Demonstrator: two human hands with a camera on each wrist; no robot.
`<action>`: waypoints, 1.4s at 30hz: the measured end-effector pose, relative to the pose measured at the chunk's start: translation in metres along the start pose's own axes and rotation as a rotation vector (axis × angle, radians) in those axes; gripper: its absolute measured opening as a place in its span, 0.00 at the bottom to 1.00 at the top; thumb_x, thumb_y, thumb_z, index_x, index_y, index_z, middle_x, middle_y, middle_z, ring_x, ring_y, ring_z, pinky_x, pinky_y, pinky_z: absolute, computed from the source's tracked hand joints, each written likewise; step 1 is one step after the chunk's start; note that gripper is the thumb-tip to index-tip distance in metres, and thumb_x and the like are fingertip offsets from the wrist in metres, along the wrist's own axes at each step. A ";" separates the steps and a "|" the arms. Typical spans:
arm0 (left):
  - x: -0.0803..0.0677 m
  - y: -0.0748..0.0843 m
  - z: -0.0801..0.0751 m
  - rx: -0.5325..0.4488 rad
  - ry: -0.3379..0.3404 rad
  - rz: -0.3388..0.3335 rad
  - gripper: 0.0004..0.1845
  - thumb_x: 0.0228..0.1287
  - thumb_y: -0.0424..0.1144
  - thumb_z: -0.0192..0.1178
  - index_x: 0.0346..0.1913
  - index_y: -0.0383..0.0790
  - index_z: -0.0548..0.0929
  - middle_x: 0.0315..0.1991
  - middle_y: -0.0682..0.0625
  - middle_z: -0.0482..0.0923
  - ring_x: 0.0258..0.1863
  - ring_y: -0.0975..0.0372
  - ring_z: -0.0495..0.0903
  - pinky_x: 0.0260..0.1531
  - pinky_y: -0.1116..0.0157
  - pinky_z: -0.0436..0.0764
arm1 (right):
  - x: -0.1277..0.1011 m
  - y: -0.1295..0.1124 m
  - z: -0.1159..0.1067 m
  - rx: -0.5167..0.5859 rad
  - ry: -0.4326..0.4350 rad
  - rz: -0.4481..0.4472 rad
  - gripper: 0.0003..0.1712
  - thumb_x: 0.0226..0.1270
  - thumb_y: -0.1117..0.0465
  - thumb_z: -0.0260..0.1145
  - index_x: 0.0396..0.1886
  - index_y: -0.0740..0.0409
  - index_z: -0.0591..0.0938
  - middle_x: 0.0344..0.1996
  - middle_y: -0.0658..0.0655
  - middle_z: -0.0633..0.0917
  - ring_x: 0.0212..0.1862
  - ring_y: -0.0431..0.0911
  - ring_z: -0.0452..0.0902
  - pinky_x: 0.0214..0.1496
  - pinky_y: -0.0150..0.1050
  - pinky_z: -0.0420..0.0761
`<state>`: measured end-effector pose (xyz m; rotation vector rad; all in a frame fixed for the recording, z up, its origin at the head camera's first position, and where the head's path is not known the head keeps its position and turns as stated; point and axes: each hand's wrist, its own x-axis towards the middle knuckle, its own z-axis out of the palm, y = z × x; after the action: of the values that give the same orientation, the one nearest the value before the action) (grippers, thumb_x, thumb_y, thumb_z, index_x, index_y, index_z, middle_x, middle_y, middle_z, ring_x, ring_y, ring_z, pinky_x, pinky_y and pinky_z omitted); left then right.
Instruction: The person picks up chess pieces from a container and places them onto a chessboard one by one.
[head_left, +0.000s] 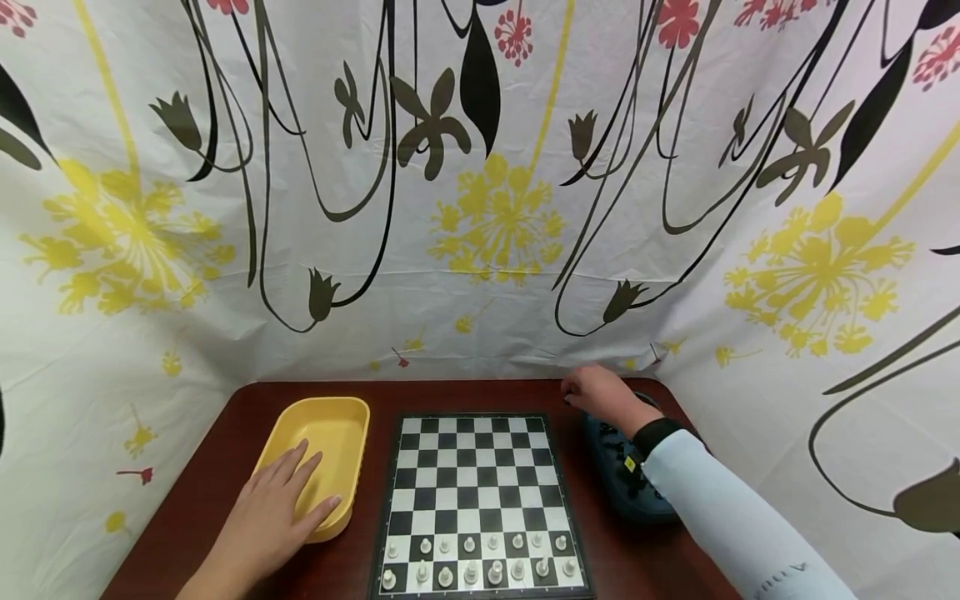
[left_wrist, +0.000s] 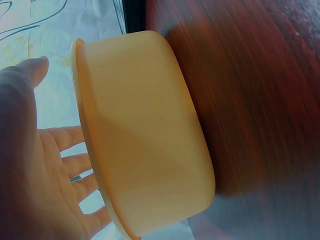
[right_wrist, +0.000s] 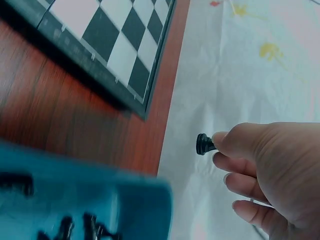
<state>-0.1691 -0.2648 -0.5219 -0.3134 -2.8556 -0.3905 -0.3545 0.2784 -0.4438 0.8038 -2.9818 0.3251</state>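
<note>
worktop (head_left: 225, 467) of dark red wood carries a chessboard (head_left: 472, 483) at centre, white pieces (head_left: 480, 562) lined on its near two rows. yellow tub (head_left: 330, 433) left of the board; left hand (head_left: 277, 508) lies flat over its rim, fingers straight. teal tray (head_left: 622, 487) of black pieces right of the board. right hand (head_left: 603, 396) above its far end, pinching a black chess piece (right_wrist: 204, 144).

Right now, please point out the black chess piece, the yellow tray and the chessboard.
black chess piece (right_wrist: 203, 144): right wrist view, its base.
yellow tray (head_left: 352, 417): head view, far rim.
chessboard (head_left: 474, 475): head view, bare middle squares.
</note>
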 end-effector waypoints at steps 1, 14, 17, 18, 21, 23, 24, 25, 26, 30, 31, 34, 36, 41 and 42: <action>0.000 0.000 0.000 0.000 -0.003 -0.002 0.47 0.72 0.73 0.64 0.75 0.37 0.81 0.80 0.31 0.68 0.75 0.32 0.69 0.69 0.24 0.67 | 0.003 -0.004 0.002 -0.003 0.001 -0.006 0.02 0.73 0.65 0.78 0.42 0.55 0.91 0.31 0.45 0.86 0.33 0.39 0.80 0.40 0.46 0.85; 0.000 0.005 0.000 -0.014 0.004 0.012 0.45 0.73 0.71 0.65 0.76 0.37 0.81 0.81 0.33 0.68 0.76 0.33 0.70 0.70 0.26 0.67 | 0.046 -0.056 0.019 -0.067 -0.031 -0.099 0.04 0.73 0.65 0.78 0.44 0.53 0.92 0.38 0.49 0.90 0.43 0.46 0.86 0.48 0.48 0.87; 0.001 0.006 0.000 -0.007 0.004 0.012 0.45 0.73 0.71 0.65 0.75 0.37 0.81 0.80 0.32 0.69 0.75 0.33 0.71 0.69 0.25 0.68 | 0.058 -0.066 0.024 -0.075 -0.034 -0.121 0.04 0.74 0.65 0.77 0.44 0.52 0.92 0.39 0.49 0.90 0.44 0.47 0.86 0.49 0.48 0.87; 0.002 0.007 0.000 -0.006 0.004 0.012 0.44 0.73 0.71 0.65 0.75 0.37 0.81 0.80 0.32 0.69 0.75 0.33 0.71 0.69 0.24 0.68 | 0.062 -0.070 0.026 -0.078 -0.039 -0.126 0.03 0.75 0.64 0.77 0.44 0.52 0.93 0.39 0.49 0.90 0.44 0.47 0.86 0.49 0.47 0.87; 0.002 0.007 -0.001 -0.007 -0.003 0.009 0.44 0.73 0.71 0.65 0.76 0.38 0.81 0.81 0.33 0.68 0.75 0.33 0.71 0.69 0.24 0.67 | 0.074 -0.080 0.033 -0.079 -0.056 -0.135 0.03 0.75 0.64 0.77 0.43 0.52 0.93 0.39 0.48 0.90 0.43 0.46 0.85 0.49 0.46 0.87; 0.002 0.007 -0.001 -0.004 -0.008 0.009 0.45 0.73 0.71 0.65 0.76 0.38 0.81 0.81 0.33 0.68 0.75 0.33 0.70 0.69 0.24 0.67 | 0.081 -0.088 0.037 -0.085 -0.068 -0.143 0.02 0.75 0.64 0.77 0.43 0.52 0.92 0.39 0.48 0.89 0.43 0.45 0.84 0.48 0.45 0.86; 0.002 0.007 -0.001 -0.001 -0.009 0.009 0.45 0.73 0.71 0.65 0.76 0.38 0.81 0.81 0.33 0.68 0.75 0.33 0.70 0.69 0.24 0.67 | 0.084 -0.093 0.039 -0.089 -0.076 -0.151 0.02 0.75 0.64 0.77 0.42 0.52 0.92 0.38 0.47 0.88 0.42 0.44 0.84 0.47 0.44 0.85; 0.002 0.007 -0.001 0.003 -0.010 0.008 0.45 0.73 0.71 0.65 0.76 0.38 0.81 0.81 0.33 0.68 0.75 0.33 0.70 0.69 0.24 0.68 | 0.087 -0.098 0.040 -0.088 -0.081 -0.164 0.02 0.75 0.64 0.77 0.41 0.53 0.92 0.36 0.48 0.88 0.40 0.45 0.83 0.45 0.45 0.85; 0.002 0.007 -0.001 0.005 -0.009 0.009 0.45 0.73 0.71 0.65 0.76 0.38 0.81 0.81 0.33 0.68 0.75 0.33 0.70 0.69 0.24 0.68 | 0.090 -0.104 0.041 -0.093 -0.086 -0.175 0.03 0.76 0.64 0.76 0.40 0.52 0.91 0.35 0.47 0.88 0.38 0.44 0.82 0.44 0.44 0.84; 0.003 0.005 -0.002 0.013 0.001 0.012 0.44 0.73 0.70 0.65 0.76 0.38 0.81 0.81 0.32 0.68 0.75 0.32 0.71 0.69 0.24 0.68 | 0.104 -0.128 0.042 -0.128 -0.097 -0.222 0.06 0.77 0.62 0.75 0.37 0.51 0.89 0.32 0.45 0.85 0.34 0.42 0.79 0.38 0.40 0.80; 0.003 0.005 -0.002 0.012 0.002 0.013 0.44 0.73 0.70 0.65 0.76 0.38 0.81 0.81 0.32 0.68 0.75 0.32 0.71 0.69 0.24 0.68 | 0.107 -0.134 0.042 -0.135 -0.097 -0.232 0.06 0.77 0.62 0.75 0.37 0.50 0.89 0.32 0.45 0.85 0.34 0.42 0.78 0.37 0.40 0.80; 0.003 0.005 -0.003 0.008 0.008 0.019 0.44 0.73 0.70 0.66 0.76 0.38 0.81 0.81 0.32 0.68 0.74 0.32 0.71 0.69 0.25 0.68 | 0.116 -0.151 0.041 -0.151 -0.100 -0.255 0.05 0.78 0.61 0.75 0.38 0.50 0.89 0.33 0.45 0.86 0.34 0.41 0.79 0.37 0.39 0.80; 0.003 0.005 -0.003 0.003 0.014 0.027 0.44 0.73 0.69 0.66 0.76 0.38 0.81 0.80 0.32 0.69 0.74 0.32 0.72 0.69 0.25 0.69 | 0.121 -0.161 0.041 -0.152 -0.102 -0.270 0.04 0.78 0.61 0.75 0.39 0.50 0.90 0.34 0.46 0.88 0.35 0.41 0.81 0.40 0.39 0.82; 0.004 0.005 -0.001 0.002 0.028 0.044 0.43 0.73 0.68 0.67 0.76 0.38 0.81 0.80 0.33 0.69 0.73 0.33 0.73 0.68 0.26 0.70 | 0.128 -0.182 0.043 -0.157 -0.109 -0.292 0.03 0.78 0.61 0.75 0.40 0.49 0.91 0.37 0.47 0.90 0.38 0.42 0.83 0.44 0.39 0.84; 0.004 0.005 -0.001 0.005 0.030 0.046 0.43 0.73 0.68 0.67 0.76 0.38 0.81 0.80 0.33 0.69 0.73 0.33 0.73 0.68 0.27 0.70 | 0.129 -0.185 0.043 -0.160 -0.110 -0.296 0.03 0.79 0.60 0.75 0.41 0.49 0.91 0.37 0.47 0.90 0.39 0.42 0.84 0.44 0.39 0.84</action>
<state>-0.1716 -0.2598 -0.5186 -0.3686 -2.8145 -0.3758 -0.3726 0.0493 -0.4393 1.2572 -2.8759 0.0302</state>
